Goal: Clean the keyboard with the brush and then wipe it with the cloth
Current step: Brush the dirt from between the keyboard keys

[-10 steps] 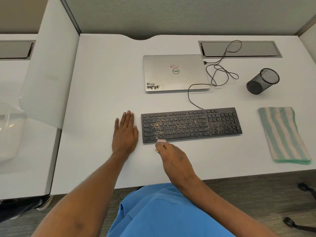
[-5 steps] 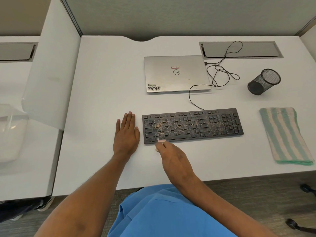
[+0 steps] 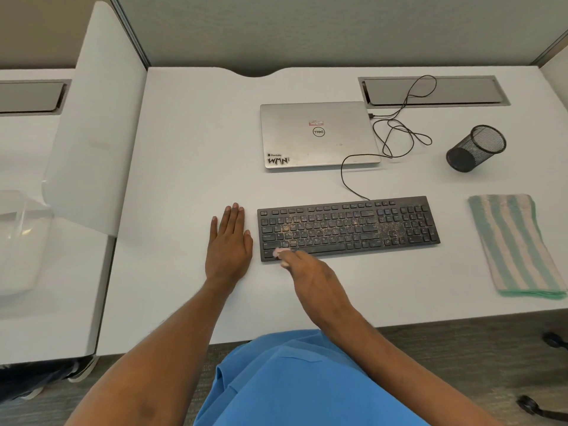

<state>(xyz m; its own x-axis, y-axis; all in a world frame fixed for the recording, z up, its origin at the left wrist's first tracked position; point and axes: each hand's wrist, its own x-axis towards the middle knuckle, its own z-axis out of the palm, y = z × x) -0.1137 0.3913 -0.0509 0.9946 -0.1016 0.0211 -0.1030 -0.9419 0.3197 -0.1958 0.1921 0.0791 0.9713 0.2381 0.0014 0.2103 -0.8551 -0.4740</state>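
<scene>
A black keyboard (image 3: 347,227) speckled with crumbs lies across the middle of the white desk (image 3: 190,142). My right hand (image 3: 310,272) pinches a small pinkish brush (image 3: 281,251), its tip on the keyboard's front-left keys; the hand is motion-blurred and most of the brush is hidden behind the fingers. My left hand (image 3: 229,241) rests flat on the desk, fingers straight, just left of the keyboard without touching it. A folded green-and-white striped cloth (image 3: 513,244) lies to the right of the keyboard.
A shut silver laptop (image 3: 318,135) sits behind the keyboard, with the keyboard's black cable (image 3: 399,130) looped beside it. A black mesh cup (image 3: 475,147) stands at the back right. A white divider panel (image 3: 92,124) borders the desk's left side.
My right hand with the brush has shifted slightly left along the keyboard's front row. My left hand has stayed flat in place.
</scene>
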